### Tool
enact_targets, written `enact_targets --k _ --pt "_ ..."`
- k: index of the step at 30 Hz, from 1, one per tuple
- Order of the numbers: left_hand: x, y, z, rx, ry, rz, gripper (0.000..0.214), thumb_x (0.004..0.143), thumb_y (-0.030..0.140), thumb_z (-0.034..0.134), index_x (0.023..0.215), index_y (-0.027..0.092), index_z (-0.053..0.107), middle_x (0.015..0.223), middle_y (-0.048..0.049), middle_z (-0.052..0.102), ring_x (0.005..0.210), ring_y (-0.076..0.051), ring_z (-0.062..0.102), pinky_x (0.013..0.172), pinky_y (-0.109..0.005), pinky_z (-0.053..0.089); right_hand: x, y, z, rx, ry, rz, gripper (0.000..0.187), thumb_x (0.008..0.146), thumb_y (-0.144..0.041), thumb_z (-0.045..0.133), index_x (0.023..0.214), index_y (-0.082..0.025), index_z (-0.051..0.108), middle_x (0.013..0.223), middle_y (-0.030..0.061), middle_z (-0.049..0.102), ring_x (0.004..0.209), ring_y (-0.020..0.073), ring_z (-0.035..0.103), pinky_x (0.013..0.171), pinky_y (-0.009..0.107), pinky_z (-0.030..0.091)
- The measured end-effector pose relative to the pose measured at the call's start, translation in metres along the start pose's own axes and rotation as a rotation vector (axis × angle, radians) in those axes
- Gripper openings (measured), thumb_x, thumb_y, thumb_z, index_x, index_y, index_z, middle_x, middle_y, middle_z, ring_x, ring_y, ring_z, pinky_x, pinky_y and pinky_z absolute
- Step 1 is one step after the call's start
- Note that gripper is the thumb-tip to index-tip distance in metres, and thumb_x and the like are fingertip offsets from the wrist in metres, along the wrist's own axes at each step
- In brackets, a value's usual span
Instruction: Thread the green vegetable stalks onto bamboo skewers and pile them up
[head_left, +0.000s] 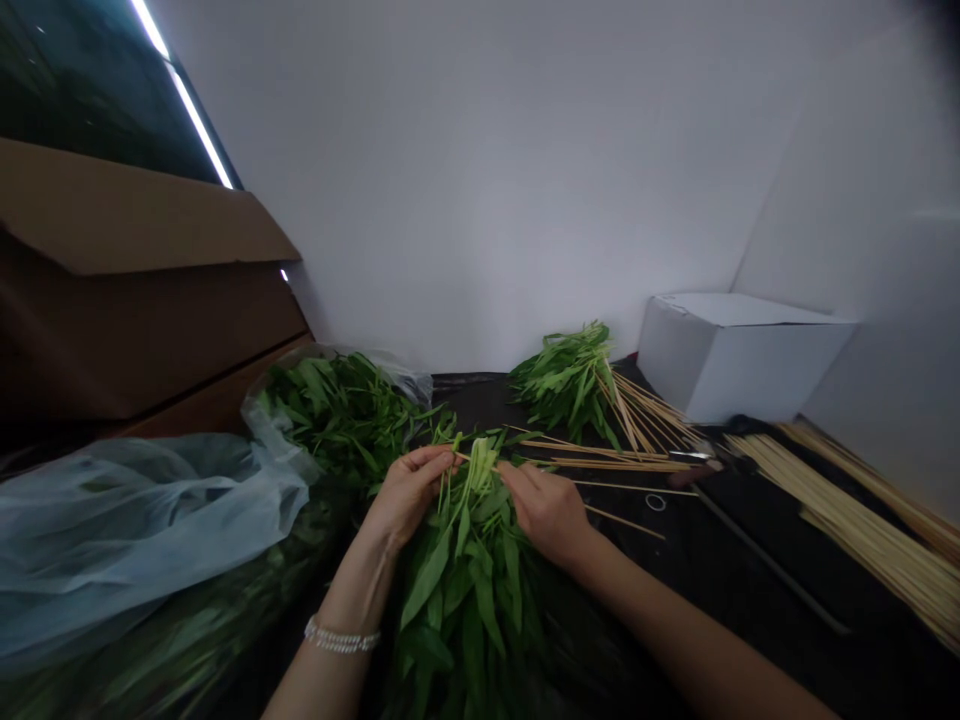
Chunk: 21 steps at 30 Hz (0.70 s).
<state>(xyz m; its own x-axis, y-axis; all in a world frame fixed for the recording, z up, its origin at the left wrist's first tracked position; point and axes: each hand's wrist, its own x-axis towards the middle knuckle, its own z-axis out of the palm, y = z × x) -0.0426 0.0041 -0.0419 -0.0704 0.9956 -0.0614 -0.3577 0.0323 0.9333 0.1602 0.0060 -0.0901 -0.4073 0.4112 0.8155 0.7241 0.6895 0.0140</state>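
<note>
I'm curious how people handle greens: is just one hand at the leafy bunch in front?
No, the left hand and the right hand are both at the leafy bunch, one on each side.

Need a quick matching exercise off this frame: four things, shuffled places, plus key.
Things
1. nearest leafy bunch
2. beaded bracelet
3. white box
4. translucent plastic bag

Places
A. around the left forearm
B. at the left, in front of the brown cardboard box
C. its top gathered between the left hand and the right hand
D. at the back right, by the wall

Pairs: 1-C, 2-A, 3-D, 4-B
</note>
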Motion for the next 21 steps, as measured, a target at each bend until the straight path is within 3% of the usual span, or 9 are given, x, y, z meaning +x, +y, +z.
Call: enact_targets --k 7,13,17,21 --pt "-0.003 -0.006 0.003 0.101 -0.088 -0.012 0.026 0.058 0.028 0.085 0.077 0.013 0.074 0.074 -0.0051 0.073 0.064 -0.014 0.065 0.067 -0.024 0.051 0.001 -0.002 0.000 0.016 -0.008 -0.009 0.029 0.093 -0.014 0.040 0.112 -0.013 0.062 0.069 0.0017 0.061 0.059 0.0127 0.055 0.055 0.027 0.036" --pt "-0.007 -0.008 0.009 0.177 -0.095 0.107 0.028 0.061 0.033 0.082 0.081 0.015 0.073 0.076 -0.0040 0.072 0.065 -0.014 0.063 0.067 -0.025 0.049 0.002 -0.002 -0.001 0.010 -0.025 -0.002 0.031 0.093 -0.014 0.040 0.115 -0.014 0.061 0.072 0.0022 0.062 0.061 0.0129 0.056 0.056 0.027 0.038" --pt "-0.012 -0.006 0.016 0.307 -0.160 0.097 0.032 0.059 0.032 0.083 0.084 0.015 0.073 0.074 -0.0045 0.072 0.065 -0.016 0.063 0.066 -0.025 0.048 0.001 -0.002 0.000 0.000 -0.044 -0.020 0.030 0.093 -0.015 0.041 0.116 -0.013 0.061 0.073 0.0023 0.062 0.060 0.0130 0.055 0.056 0.027 0.038" --pt "-0.011 -0.004 0.015 0.381 -0.128 0.192 0.029 0.063 0.036 0.081 0.082 0.015 0.073 0.071 -0.0030 0.071 0.063 -0.015 0.062 0.063 -0.024 0.047 0.004 0.000 -0.002 -0.028 -0.037 -0.032 0.030 0.094 -0.017 0.041 0.117 -0.012 0.060 0.073 0.0029 0.062 0.061 0.0139 0.055 0.056 0.027 0.037"
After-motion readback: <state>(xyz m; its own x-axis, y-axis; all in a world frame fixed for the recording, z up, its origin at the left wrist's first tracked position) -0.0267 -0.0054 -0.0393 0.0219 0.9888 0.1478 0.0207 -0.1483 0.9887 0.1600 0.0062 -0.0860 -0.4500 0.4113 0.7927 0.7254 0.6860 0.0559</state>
